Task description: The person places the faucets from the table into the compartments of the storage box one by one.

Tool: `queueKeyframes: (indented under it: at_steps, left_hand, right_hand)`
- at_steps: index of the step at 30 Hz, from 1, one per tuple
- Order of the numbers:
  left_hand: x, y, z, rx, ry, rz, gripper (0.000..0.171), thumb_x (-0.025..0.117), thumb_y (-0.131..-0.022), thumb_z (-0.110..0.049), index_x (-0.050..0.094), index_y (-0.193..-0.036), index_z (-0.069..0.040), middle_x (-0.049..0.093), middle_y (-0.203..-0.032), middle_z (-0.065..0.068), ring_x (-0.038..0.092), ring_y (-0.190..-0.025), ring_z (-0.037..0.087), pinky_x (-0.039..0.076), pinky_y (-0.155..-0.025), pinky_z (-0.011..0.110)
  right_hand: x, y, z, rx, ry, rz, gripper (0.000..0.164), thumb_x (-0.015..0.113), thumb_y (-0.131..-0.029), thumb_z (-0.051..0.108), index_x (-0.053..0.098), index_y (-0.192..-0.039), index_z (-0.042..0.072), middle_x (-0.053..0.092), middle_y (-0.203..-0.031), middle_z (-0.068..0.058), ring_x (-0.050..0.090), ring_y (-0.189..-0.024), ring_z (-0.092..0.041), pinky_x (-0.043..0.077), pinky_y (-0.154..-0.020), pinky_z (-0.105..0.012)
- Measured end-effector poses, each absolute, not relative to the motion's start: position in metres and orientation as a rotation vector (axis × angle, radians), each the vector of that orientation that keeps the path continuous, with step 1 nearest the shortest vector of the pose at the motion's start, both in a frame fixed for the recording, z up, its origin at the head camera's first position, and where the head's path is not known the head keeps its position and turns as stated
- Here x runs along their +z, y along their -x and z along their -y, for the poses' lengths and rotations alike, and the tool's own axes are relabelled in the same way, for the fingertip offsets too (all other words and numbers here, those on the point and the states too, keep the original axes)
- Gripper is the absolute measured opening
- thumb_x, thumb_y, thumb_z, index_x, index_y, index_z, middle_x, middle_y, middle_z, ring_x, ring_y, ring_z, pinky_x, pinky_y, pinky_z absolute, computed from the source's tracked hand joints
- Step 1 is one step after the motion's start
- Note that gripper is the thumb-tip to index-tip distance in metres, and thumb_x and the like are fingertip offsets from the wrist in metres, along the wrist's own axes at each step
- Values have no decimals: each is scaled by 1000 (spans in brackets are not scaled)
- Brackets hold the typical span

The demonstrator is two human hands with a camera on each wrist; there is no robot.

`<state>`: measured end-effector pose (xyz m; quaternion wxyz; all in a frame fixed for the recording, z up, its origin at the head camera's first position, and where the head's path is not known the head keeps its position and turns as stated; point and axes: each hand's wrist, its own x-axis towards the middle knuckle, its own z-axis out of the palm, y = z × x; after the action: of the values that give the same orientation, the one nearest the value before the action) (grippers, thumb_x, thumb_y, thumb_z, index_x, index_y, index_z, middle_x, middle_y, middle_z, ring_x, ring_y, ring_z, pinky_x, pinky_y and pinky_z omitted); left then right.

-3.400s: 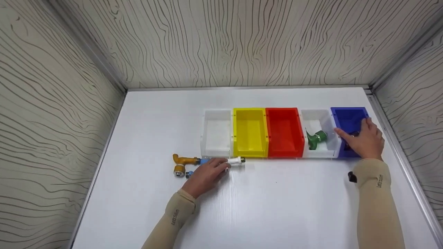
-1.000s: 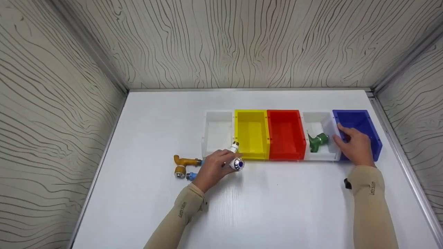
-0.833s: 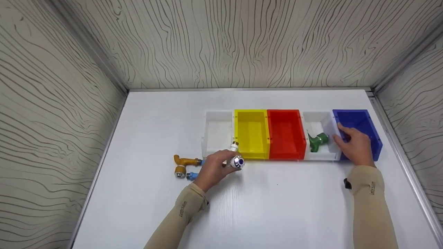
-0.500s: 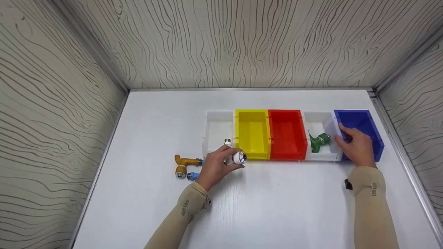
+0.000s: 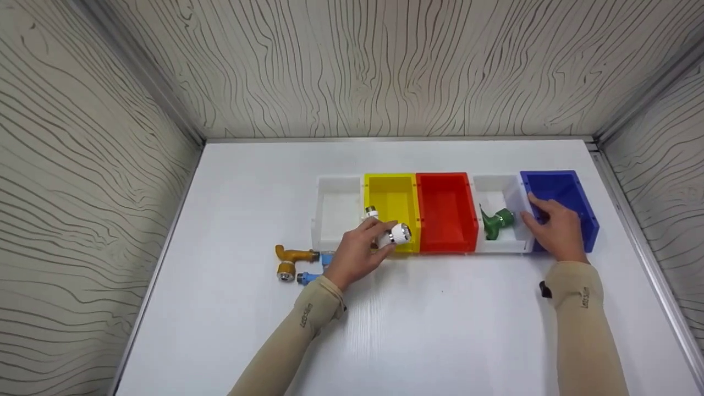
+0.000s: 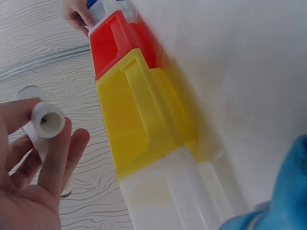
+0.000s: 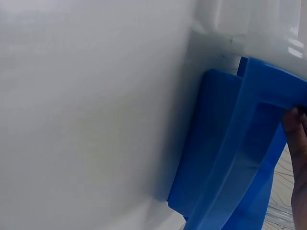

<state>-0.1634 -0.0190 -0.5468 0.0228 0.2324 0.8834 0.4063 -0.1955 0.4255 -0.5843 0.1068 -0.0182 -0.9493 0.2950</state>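
My left hand (image 5: 357, 253) grips a white tap (image 5: 400, 234) with a chrome band, raised over the front left of the yellow bin (image 5: 415, 242). The tap's round open outlet (image 6: 57, 125) faces the left wrist camera, between thumb and fingers. At the right, my right hand (image 5: 558, 231) pinches the left wall of the blue bin (image 5: 589, 223), where it meets the right-hand white bin (image 5: 506, 247). A fingertip (image 7: 290, 120) lies on the blue rim in the right wrist view. Inside that white bin rests a green tap (image 5: 498, 223).
A red bin (image 5: 448, 247) and another white bin (image 5: 330, 245) complete the row. Left of the row's front lie an orange tap (image 5: 291, 256) and blue pieces (image 5: 311, 279), partly hidden by my left hand. Patterned walls (image 5: 352, 71) enclose the white table (image 5: 440, 341).
My left hand has lifted the white tap from the table and carried it right, over the yellow bin. My right hand has shifted to the blue bin's left wall; the row has slid slightly left.
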Motion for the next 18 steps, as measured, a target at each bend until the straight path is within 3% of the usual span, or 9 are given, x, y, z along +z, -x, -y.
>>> queueKeyframes:
  at_steps: [3, 5, 8, 13, 18]
  left_hand:
    - [-542, 170, 7, 1227, -693, -2780, 45, 78, -95, -28, 67, -138, -24, 67, -119, -4, 65, -95, 10, 57, -86, 16]
    - [-538, 174, -3, 1212, -670, -2789, 45, 79, -94, -29, 67, -138, -25, 67, -119, -5, 64, -95, 10, 57, -86, 16]
    - [-534, 181, -19, 1200, -639, -2777, 47, 77, -94, -31, 66, -139, -27, 65, -123, -7, 64, -100, 9, 56, -90, 16]
    - [-530, 191, -44, 1157, -641, -2722, 56, 70, -98, -39, 54, -151, -28, 59, -135, -7, 62, -113, 9, 56, -94, 18]
    - [-530, 198, -62, 1049, -718, -2667, 71, 69, -100, -40, 36, -162, -29, 50, -147, -5, 59, -117, 11, 54, -99, 19]
  right_hand:
    - [-584, 197, -421, 883, 74, 2814, 52, 70, -100, 27, 58, -144, 4, 66, -123, -32, 61, -106, -42, 51, -91, -50]
    - [-584, 197, -418, 905, 82, 2829, 53, 69, -100, 28, 56, -145, 4, 64, -128, -33, 60, -115, -47, 48, -99, -63]
    - [-584, 198, -416, 922, 81, 2823, 52, 69, -100, 27, 56, -145, 4, 63, -131, -34, 58, -123, -51, 45, -103, -68]
    - [-584, 198, -416, 930, 92, 2818, 52, 70, -100, 26, 56, -145, 4, 63, -132, -33, 59, -122, -49, 46, -102, -66]
    - [-581, 198, -416, 969, 117, 2854, 55, 69, -101, 30, 54, -146, 4, 58, -140, -34, 52, -132, -53, 43, -108, -68]
